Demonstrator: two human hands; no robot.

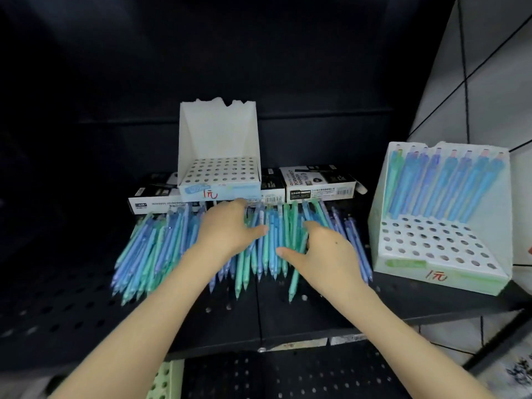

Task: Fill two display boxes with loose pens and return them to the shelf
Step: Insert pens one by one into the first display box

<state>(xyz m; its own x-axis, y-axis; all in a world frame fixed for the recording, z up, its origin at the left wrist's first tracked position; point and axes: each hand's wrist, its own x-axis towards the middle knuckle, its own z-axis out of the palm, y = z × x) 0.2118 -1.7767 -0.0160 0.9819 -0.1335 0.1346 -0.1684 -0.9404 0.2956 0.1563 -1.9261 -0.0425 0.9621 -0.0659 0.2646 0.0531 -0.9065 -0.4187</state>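
Gathering is under way: loose pens (161, 249) are spread across the shelf (302, 321). The left hand (227, 228) is laid flat and open on them. The right hand (328, 254) is dug in with fingers bent, though a grip cannot be made out. Next, a bunch must be lifted to the part-filled box (431, 279) at three o'clock or the empty box (218, 139) at twelve.

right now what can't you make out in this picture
Head view:
- Whether the right hand has pens in its grip: its back hides the fingers.
- Pens under the left hand: covered.
- Print on the permanent marker boxes: too small, blurred.
- Green perforated piece: cut off by the bottom edge.
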